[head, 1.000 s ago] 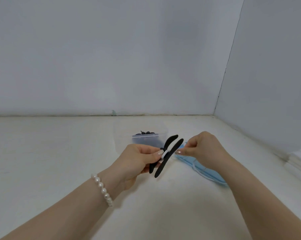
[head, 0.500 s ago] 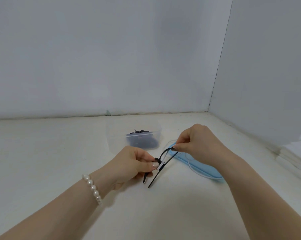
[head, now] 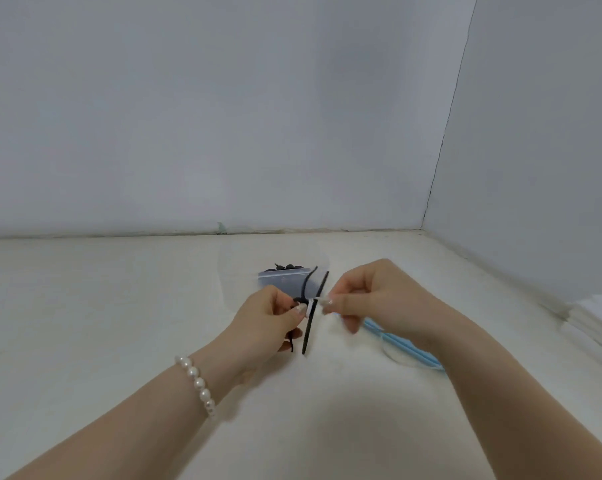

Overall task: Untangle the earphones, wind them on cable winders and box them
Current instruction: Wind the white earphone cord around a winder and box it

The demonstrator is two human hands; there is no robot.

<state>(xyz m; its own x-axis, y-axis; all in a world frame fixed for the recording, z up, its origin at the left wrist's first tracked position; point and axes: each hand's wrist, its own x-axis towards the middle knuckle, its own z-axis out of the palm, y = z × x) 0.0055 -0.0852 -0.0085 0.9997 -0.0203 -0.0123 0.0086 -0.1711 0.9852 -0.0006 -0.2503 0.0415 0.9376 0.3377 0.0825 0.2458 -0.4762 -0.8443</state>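
- Left hand (head: 268, 318) pinches the black cable winder (head: 310, 311); my right hand (head: 368, 294) grips white earphone cable (head: 316, 300) just beside it.
- I'd wrap snugly, keeping tension.
- Clear box (head: 244, 271) sits beyond both hands.

1. Soft, even, moderately bright light; no hard source visible; bluish-grey cast on the walls (head: 258, 116).
2. Faint diffuse shadows on the white table (head: 85, 306) under both forearms, near centre.
3. No glare or blown highlights.
4. Slight motion blur on the right hand (head: 372, 296) and the thin black strips (head: 310, 317) at the fingertips.
5. Wide-angle distortion: wall corner line leans, far table edge bows.
6. Overall soft, compressed detail; far clear box (head: 278, 275) indistinct.
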